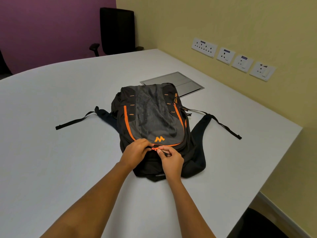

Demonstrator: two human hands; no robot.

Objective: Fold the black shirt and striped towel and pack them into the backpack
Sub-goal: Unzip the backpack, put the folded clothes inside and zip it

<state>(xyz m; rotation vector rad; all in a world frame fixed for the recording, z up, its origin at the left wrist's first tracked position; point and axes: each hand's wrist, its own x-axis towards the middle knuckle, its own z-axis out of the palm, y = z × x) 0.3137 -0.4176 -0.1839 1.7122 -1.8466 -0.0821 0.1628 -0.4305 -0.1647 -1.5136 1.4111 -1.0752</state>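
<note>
1. Nearest, two bare forearms reach in from the near edge over the pale surface (51, 152) toward the backpack (154, 117).
2. The left hand (135, 152) rests on the bag's near end, fingers curled and pressing the fabric just left of the orange zipper pull (154, 148); it looks to be steadying the bag, though whether it pinches anything I cannot tell.
3. The right hand (171, 158) has thumb and forefinger pinched at the pull, or on a second pull beside it; which one is too small to tell.
4. The backpack lies flat in the middle of the surface, front panel up, straps (223, 125) splayed left and right. Neither the black shirt nor the striped towel shows anywhere; they may be inside already, but that is hidden.
5. Judged from this, the step in hand is working the zipper. Whether it is opening or closing cannot be told. The next move calls for a steady pull along the orange track while the other hand holds the fabric taut.
6. Farther off, a metal hatch (173, 79) sits flush in the surface, a black chair (118, 30) stands beyond, and wall sockets (233, 58) line the right.
</note>
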